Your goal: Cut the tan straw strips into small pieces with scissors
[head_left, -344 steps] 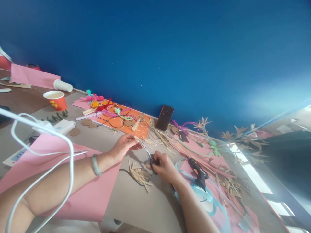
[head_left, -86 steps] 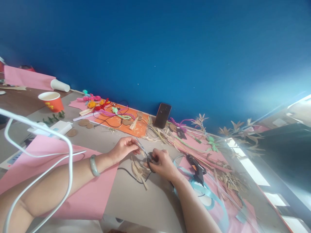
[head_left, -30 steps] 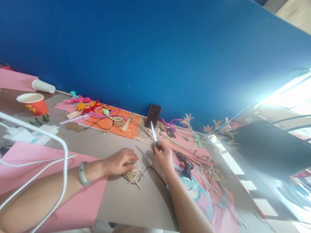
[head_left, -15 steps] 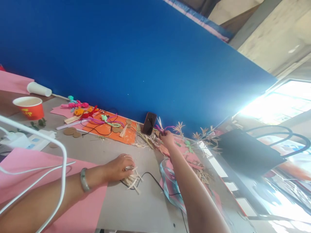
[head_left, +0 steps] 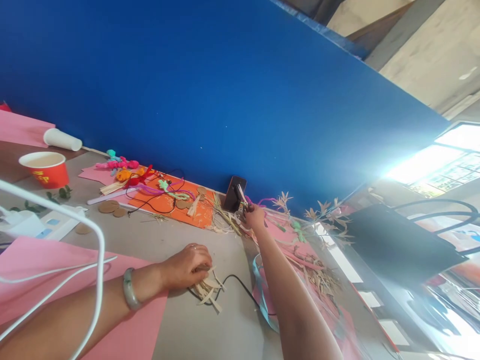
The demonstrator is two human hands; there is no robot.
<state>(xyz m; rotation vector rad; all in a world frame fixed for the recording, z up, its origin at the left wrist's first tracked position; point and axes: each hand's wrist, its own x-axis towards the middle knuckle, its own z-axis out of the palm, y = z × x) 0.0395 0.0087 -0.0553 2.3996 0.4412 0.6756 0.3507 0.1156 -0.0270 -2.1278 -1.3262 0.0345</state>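
Note:
My left hand (head_left: 187,265), a bangle on its wrist, rests on the table with its fingers closed around a bundle of pale straw strips (head_left: 208,290). The loose ends stick out below the fingers, beside a thin black cord (head_left: 240,279). Farther out, my right hand (head_left: 255,217) is closed on scissors (head_left: 241,194), their silvery blades pointing up in front of a dark phone (head_left: 229,192). That phone leans against the blue panel. The scissors' handles are mostly covered by my fingers.
An orange sheet (head_left: 176,212) carries cords and yarn pieces. Pink paper (head_left: 131,330) lies under my left forearm. On the left are a red paper cup (head_left: 50,175), a power strip (head_left: 62,222) and a white cable (head_left: 100,250). Light blue ribbon (head_left: 264,300) and a dark bag (head_left: 401,240) are right.
My right hand has brought the scissors slightly left and down, so the blades now overlap the phone. My left hand keeps its hold on the straw strips. The view has shifted slightly.

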